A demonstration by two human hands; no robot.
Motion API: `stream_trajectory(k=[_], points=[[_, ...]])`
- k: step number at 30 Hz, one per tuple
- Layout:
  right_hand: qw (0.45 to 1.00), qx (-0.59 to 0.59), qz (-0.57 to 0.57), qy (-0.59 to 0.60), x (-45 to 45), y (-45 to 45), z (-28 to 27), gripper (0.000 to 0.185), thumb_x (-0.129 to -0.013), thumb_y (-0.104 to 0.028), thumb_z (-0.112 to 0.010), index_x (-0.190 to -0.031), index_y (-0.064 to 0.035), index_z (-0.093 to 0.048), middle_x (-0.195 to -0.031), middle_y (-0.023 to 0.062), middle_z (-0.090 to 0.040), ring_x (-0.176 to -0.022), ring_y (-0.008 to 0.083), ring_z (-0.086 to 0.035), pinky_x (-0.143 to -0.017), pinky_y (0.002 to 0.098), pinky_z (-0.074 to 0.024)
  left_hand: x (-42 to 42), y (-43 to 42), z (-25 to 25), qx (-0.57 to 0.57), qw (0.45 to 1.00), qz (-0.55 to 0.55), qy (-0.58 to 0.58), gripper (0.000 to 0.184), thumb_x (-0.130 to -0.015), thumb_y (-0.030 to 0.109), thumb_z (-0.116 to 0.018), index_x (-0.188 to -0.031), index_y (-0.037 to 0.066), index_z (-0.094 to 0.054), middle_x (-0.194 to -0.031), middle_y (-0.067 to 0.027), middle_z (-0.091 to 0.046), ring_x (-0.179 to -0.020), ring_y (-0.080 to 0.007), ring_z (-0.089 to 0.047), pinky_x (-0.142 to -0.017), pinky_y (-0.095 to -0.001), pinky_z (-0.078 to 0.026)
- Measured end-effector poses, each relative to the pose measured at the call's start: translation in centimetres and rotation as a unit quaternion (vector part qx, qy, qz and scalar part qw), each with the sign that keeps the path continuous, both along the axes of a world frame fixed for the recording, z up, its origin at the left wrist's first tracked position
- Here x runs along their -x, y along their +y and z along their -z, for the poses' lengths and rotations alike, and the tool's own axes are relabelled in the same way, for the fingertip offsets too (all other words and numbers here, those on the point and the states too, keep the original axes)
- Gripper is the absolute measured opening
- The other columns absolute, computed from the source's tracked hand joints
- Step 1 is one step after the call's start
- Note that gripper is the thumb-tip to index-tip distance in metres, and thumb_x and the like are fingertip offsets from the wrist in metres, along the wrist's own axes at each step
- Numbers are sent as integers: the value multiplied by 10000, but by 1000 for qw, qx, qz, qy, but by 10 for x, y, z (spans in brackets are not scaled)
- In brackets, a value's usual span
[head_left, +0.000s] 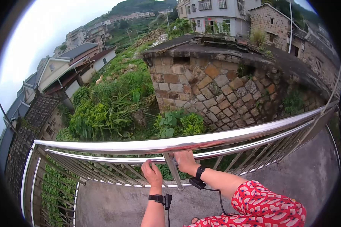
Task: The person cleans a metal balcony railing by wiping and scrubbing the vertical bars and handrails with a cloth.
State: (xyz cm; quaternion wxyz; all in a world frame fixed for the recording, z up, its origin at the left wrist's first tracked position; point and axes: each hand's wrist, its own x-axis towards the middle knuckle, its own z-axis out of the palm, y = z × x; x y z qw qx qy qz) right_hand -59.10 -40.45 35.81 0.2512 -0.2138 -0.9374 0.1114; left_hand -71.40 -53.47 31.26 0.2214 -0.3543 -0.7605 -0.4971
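Note:
My left hand [152, 174] is raised beside the second bar [113, 159] of a shiny metal railing, left of its upright post [172, 170]. Its fingers are slightly bent and apart, with nothing visible in them. On the other side of the post, my right hand [185, 162] reaches to the same bar, close against the post. The fingers of that hand are mostly hidden. A small greyish patch shows between it and the post, too unclear to name. Above both hands runs the thick top rail [140, 145]. Black straps with small devices and cables circle both wrists.
Grey concrete floor [113, 200] lies inside the railing, which turns a corner at left. Beyond it are green plants [91, 121] and a low stone building [216, 90] with a dark roof. Houses stand farther back. Red patterned clothing [269, 208] shows at bottom right.

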Motion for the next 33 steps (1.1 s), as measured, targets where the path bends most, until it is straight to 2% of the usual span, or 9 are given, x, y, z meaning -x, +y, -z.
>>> stream_trajectory(k=[5,7,10,14,17,26,28,29,33], points=[[999,-40,-16,6,-2,4,5,358,-602,-19,-585,-958,-60,-585,-991,194,-577,-989,392,-532,-817,481,-388,36,41,1,103,993,65,6,173,-777,128,-590,-914,23,-606,-865,-161,-598,-848,-337,-549,-776,-427,-399],[999,-40,-22,-10,-4,6,9,296,-663,-36,-566,-959,-39,-578,-969,181,-565,-984,383,-521,-807,482,-392,33,48,-14,306,950,58,-11,154,-742,187,-627,-837,68,-652,-817,-121,-645,-818,-302,-595,-777,-412,-398],[989,-133,-13,59,-15,6,15,229,-740,-63,-533,-964,-38,-573,-959,162,-545,-983,369,-496,-793,476,-390,37,54,0,291,956,3,35,155,-732,222,-620,-818,104,-672,-798,-83,-664,-801,-275,-614,-809,-412,-382],[986,-128,76,-77,-69,23,9,225,-814,-161,-504,-1025,-104,-554,-919,107,-536,-919,277,-515,-729,452,-374,42,53,11,232,961,-14,151,184,-789,210,-520,-716,113,-658,-697,-96,-642,-690,-302,-607,-707,-424,-390],[976,-148,130,-93,-134,48,7,241,-817,-172,-494,-1045,-119,-549,-923,84,-534,-939,257,-499,-734,436,-370,41,50,6,304,950,13,72,166,-745,203,-591,-847,94,-665,-858,-93,-653,-868,-276,-591,-831,-423,-369],[880,-217,395,-149,-339,162,17,320,-813,-140,-477,-1126,-155,-542,-1049,48,-534,-963,237,-492,-724,401,-400,58,43,9,390,905,-2,168,216,-728,143,-519,-856,82,-682,-870,-124,-660,-855,-314,-594,-776,-433,-389],[868,-229,422,-124,-376,180,23,437,-794,-79,-488,-1223,-160,-504,-1062,50,-539,-944,261,-509,-698,409,-432,72,42,16,410,882,-27,231,172,-696,144,-541,-746,53,-678,-694,-127,-645,-707,-317,-604,-693,-434,-411],[872,-198,440,-80,-389,189,26,547,-678,-35,-626,-1199,-130,-491,-1098,79,-531,-958,320,-503,-773,427,-443,70,38,5,499,809,-18,310,147,-685,136,-551,-682,44,-665,-655,-138,-632,-685,-316,-607,-633,-424,-427],[836,-92,528,118,-403,197,46,610,-681,-96,-675,-1244,-80,-442,-1109,200,-518,-1042,394,-476,-903,429,-406,88,38,14,390,885,-1,252,174,-723,99,-547,-804,15,-676,-745,-164,-654,-662,-369,-606,-620,-455,-475]])
